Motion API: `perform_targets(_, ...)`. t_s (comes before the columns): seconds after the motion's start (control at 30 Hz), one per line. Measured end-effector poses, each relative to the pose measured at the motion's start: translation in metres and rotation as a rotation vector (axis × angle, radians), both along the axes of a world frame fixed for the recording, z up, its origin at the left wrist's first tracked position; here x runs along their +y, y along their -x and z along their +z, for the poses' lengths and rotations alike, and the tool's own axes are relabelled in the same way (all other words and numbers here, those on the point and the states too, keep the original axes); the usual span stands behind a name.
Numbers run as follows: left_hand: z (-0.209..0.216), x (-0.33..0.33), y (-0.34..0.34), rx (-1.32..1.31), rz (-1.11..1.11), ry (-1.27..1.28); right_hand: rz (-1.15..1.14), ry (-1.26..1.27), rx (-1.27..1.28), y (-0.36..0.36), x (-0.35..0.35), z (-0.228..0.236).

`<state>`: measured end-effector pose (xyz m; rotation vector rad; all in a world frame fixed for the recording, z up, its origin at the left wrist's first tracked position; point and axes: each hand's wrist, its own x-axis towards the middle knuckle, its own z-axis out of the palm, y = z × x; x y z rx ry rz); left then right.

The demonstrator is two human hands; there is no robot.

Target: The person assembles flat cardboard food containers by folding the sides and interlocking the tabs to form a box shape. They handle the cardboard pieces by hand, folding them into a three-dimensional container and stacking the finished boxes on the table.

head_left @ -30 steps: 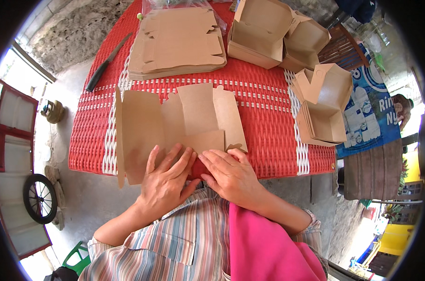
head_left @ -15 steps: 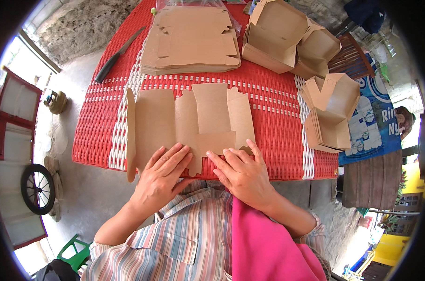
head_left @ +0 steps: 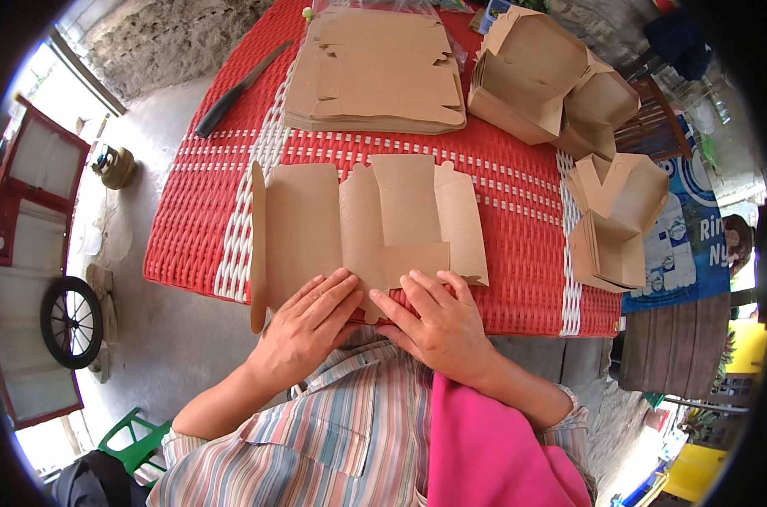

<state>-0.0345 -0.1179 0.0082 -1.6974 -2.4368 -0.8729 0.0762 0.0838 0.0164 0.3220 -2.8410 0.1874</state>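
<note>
A partly folded brown cardboard box blank (head_left: 305,211) lies in front of me on the red woven table, its left side panel standing up. My left hand (head_left: 311,317) rests its fingers together on the near part of the blank, with the thumb by the near edge. My right hand (head_left: 438,325) presses its fingers over the folded-in near flap (head_left: 413,258), its thumb tucked toward the table's edge. Both hands hold the blank between fingers and thumb. The fingers partly cover the near tabs.
A stack of flat box blanks (head_left: 379,68) lies beyond, with a black-handled knife (head_left: 240,93) to its left. Folded open boxes (head_left: 527,76) stand at the far right, and another nested set (head_left: 611,245) sits nearer. The table's front edge (head_left: 535,331) runs close to my body.
The view has shifted slightly, so the table and its things appear farther right. My right fingers have curled a little more over the flap, and its thumb has dropped to the near edge.
</note>
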Motion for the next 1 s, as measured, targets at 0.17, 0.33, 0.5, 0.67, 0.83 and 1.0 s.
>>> perform_targets(0.17,0.005,-0.020,-0.001,-0.021,0.047,0.004,0.145,0.108,0.032,0.014,0.006,-0.001)
perform_targets(0.33,0.007,-0.027,-0.001,-0.016,0.079,-0.060,0.225,0.140,0.030,0.033,0.010,0.008)
perform_targets(0.5,0.018,-0.019,0.003,-0.144,0.128,-0.112,0.193,0.144,0.030,0.057,0.010,0.008)
perform_targets(0.67,0.022,-0.014,0.011,-0.198,0.213,-0.115,0.114,0.294,-0.020,0.066,0.004,-0.006)
perform_targets(0.83,0.018,-0.005,0.020,-0.220,0.298,-0.073,0.027,0.325,-0.020,0.065,-0.001,-0.007)
perform_targets(1.0,0.017,-0.001,0.022,-0.174,0.337,-0.045,0.069,0.128,-0.035,0.057,-0.003,0.002)
